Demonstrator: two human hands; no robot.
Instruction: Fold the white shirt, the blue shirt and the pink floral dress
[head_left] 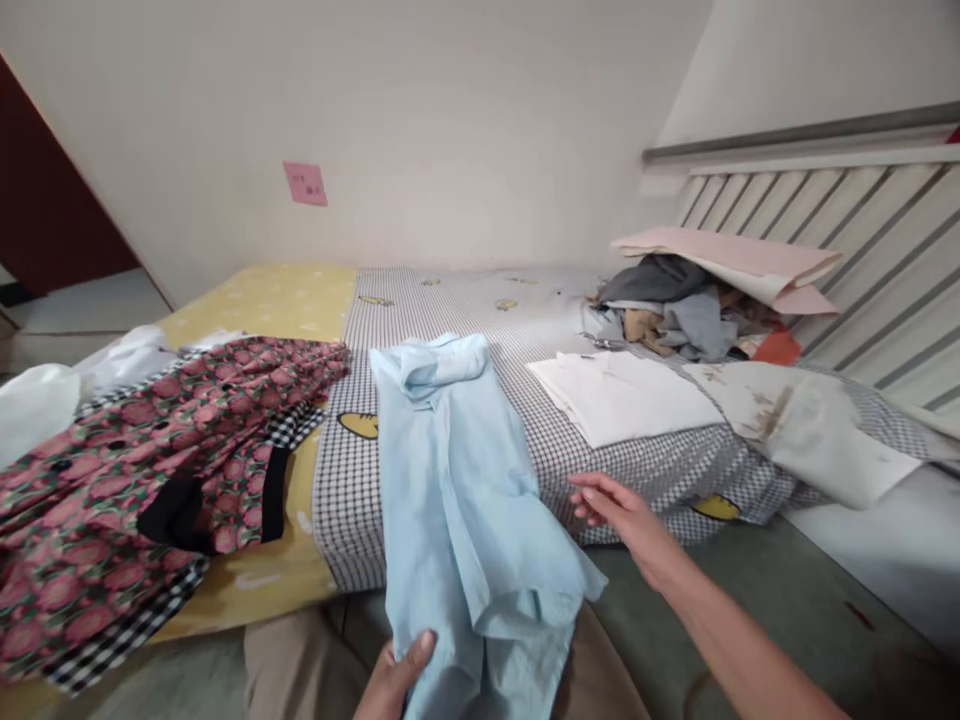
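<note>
The left hand (395, 682) grasps the near end of the shirt (457, 480); its length runs away, with the right hand (619, 512) spread empty just right of it.

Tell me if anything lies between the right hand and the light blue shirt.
Nothing visible does. The right hand hovers open beside the right edge of the light blue shirt, only checked sheet between them. The left hand grips the shirt's lower end.

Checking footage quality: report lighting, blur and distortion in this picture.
Head view: soft even light, no glare; wide-angle bend slants the slatted headboard; light blue shirt and open right hand sharp; left hand, gripping the shirt, cut by the bottom edge.
</note>
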